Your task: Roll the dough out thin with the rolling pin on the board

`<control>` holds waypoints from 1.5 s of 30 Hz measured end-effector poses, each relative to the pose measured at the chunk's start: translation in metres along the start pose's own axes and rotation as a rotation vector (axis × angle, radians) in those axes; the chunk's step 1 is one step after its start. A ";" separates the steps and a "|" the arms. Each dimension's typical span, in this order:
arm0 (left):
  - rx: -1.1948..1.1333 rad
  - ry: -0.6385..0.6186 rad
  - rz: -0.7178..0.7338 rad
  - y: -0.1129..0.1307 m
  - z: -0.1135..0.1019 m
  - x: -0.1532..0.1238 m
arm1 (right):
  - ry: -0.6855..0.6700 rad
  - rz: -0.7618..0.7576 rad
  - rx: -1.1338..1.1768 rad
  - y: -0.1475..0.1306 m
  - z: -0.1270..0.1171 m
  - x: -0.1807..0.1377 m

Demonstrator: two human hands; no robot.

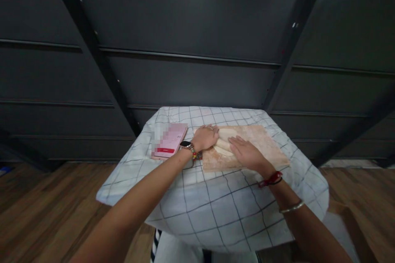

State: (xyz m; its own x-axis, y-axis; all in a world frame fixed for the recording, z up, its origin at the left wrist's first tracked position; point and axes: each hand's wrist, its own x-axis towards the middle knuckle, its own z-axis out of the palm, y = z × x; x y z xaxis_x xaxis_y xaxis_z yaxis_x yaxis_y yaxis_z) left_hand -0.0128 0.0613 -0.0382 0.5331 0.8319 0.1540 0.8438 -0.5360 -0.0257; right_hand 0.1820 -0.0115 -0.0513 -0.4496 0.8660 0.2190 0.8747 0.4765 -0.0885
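Observation:
Pale dough (226,133), folded into a long soft roll with a flatter flap beneath, lies on a flour-dusted wooden board (265,144). My left hand (206,137) rests on the dough's left end, palm down; its fingertips are partly hidden. From the right, my right hand (247,154) lies flat against the roll with its fingers stretched out. Neither hand is wrapped round anything that I can see.
A phone (171,134) with a pink screen, partly pixelated, lies on the checked white cloth (228,201) left of the board. A small, mostly hidden object sits beneath my left wrist. Dark metal panels (191,78) stand behind the table. An open cardboard box (348,222) is at lower right.

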 end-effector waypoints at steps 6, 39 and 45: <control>-0.040 0.066 0.020 -0.001 0.004 -0.023 | 0.089 0.058 -0.031 -0.028 -0.001 -0.017; -0.108 -0.152 -0.156 -0.018 0.013 0.067 | -0.067 -0.071 -0.073 0.057 -0.004 0.066; -0.074 -0.164 -0.147 -0.013 0.009 0.055 | -0.063 -0.084 0.019 0.058 0.004 0.063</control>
State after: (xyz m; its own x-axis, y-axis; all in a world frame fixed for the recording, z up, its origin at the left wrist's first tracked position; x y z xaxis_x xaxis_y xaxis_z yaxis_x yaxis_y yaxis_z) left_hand 0.0061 0.1151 -0.0385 0.4126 0.9108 -0.0121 0.9096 -0.4113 0.0587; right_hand 0.2037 0.0714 -0.0462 -0.5323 0.8304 0.1645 0.8301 0.5502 -0.0912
